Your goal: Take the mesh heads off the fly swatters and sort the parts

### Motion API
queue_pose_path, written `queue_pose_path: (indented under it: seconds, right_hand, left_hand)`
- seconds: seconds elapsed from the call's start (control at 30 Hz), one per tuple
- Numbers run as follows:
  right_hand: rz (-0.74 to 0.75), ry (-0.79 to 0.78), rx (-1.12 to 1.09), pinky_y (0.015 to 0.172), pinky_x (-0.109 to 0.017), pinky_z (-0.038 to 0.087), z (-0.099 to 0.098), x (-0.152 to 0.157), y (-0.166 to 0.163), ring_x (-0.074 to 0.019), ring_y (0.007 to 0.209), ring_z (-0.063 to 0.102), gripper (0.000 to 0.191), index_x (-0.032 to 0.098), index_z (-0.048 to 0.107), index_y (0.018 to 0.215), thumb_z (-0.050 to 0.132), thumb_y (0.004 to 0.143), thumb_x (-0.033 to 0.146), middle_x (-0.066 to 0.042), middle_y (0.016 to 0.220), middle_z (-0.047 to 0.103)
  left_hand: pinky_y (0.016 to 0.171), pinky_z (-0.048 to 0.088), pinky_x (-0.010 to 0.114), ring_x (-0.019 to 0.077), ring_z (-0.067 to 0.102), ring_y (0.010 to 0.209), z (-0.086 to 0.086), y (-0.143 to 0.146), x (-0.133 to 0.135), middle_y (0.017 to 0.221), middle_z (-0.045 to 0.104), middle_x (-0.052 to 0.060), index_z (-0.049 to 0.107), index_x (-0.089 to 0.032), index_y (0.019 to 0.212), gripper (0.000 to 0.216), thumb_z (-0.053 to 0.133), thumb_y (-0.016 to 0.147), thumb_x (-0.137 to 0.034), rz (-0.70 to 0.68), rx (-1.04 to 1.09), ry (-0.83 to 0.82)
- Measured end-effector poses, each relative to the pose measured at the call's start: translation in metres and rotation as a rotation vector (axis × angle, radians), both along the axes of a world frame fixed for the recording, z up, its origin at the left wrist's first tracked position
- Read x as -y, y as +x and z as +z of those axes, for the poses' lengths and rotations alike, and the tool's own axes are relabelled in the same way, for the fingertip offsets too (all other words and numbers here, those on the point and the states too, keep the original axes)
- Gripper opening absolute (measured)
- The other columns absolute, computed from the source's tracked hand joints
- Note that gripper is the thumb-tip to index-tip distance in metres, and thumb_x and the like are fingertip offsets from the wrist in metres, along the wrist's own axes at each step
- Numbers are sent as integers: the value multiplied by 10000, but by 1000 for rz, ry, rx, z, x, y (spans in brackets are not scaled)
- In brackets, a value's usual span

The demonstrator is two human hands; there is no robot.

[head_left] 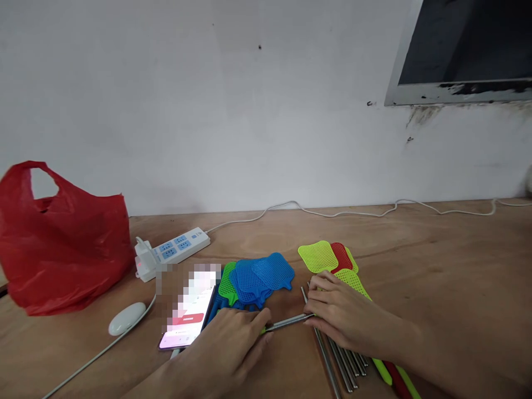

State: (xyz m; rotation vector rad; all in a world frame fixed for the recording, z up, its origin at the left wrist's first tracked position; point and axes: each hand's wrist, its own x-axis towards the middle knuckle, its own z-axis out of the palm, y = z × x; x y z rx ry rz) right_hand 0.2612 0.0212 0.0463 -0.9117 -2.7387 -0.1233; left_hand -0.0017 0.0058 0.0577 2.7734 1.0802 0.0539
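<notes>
My left hand (230,341) and my right hand (343,313) hold a thin metal rod (288,321) between them, one at each end, low over the wooden table (436,266). Both hands have their fingers closed on it. Several more metal rods (343,363) lie under and beside my right hand. A pile of blue fly-swatter heads (261,277), with a green one under it, sits just beyond my left hand. Yellow-green and red swatter heads (328,257) lie beyond my right hand, their handles (394,379) running under my wrist.
A lit phone (189,321) lies left of my left hand. Behind it are a white power strip (174,249) with its cable along the wall, a white mouse-like object (127,317), and a red plastic bag (62,238) at the far left.
</notes>
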Motion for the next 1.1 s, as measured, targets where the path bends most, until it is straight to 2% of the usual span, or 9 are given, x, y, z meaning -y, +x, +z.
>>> queue_pose_path:
  seconds: [0.17, 0.33, 0.6, 0.77, 0.9, 1.0, 1.1]
  right_hand:
    - [31, 49, 51, 948, -431, 384, -1, 7, -5, -243, 921, 551, 170, 178, 650, 892, 524, 983, 247, -41, 865, 690]
    - [27, 13, 32, 945, -427, 356, -4, 11, -5, -229, 875, 543, 201, 192, 634, 798, 517, 961, 205, -22, 798, 685]
    - [29, -45, -70, 880, -401, 343, 4, 9, -9, -206, 845, 514, 226, 192, 629, 786, 492, 966, 197, -18, 781, 664]
    - [39, -70, -41, 877, -399, 338, 5, 8, -11, -211, 865, 523, 235, 193, 626, 826, 473, 999, 237, -15, 793, 678]
    - [65, 8, 57, 916, -413, 336, -1, 9, -14, -239, 931, 553, 212, 179, 635, 894, 490, 1007, 283, -32, 863, 706]
    - [66, 76, 92, 873, -397, 358, -9, 7, -18, -232, 860, 566, 234, 168, 633, 890, 508, 1007, 327, -36, 840, 701]
    - [78, 109, 81, 814, -371, 362, -14, 4, -21, -204, 751, 550, 261, 171, 620, 823, 479, 1022, 264, -20, 738, 678]
  left_hand:
    - [607, 395, 332, 259, 673, 715, -8, 11, 0, 852, 711, 34, 522, -223, 953, 301, 283, 1093, -342, -44, -20, -11]
    - [495, 269, 328, 255, 660, 606, -17, 15, -2, 793, 727, 32, 521, -224, 934, 300, 289, 1095, -323, -76, -109, 36]
    - [475, 212, 329, 256, 657, 589, -3, 2, -2, 754, 716, 24, 532, -226, 908, 327, 286, 1096, -330, -68, -138, 55]
    - [482, 254, 323, 268, 673, 620, -2, 1, -2, 786, 726, 40, 564, -213, 942, 303, 319, 1089, -316, -44, -171, 21]
    - [496, 306, 318, 271, 681, 642, -6, 3, -3, 807, 736, 48, 577, -204, 946, 284, 346, 1082, -296, -49, -194, 24]
    - [510, 348, 316, 272, 686, 648, -7, 5, -3, 814, 741, 49, 576, -202, 941, 275, 353, 1080, -284, -59, -196, 29]
    - [504, 358, 310, 264, 685, 634, -9, 6, -3, 811, 746, 43, 568, -205, 948, 249, 363, 1076, -265, -71, -189, 36]
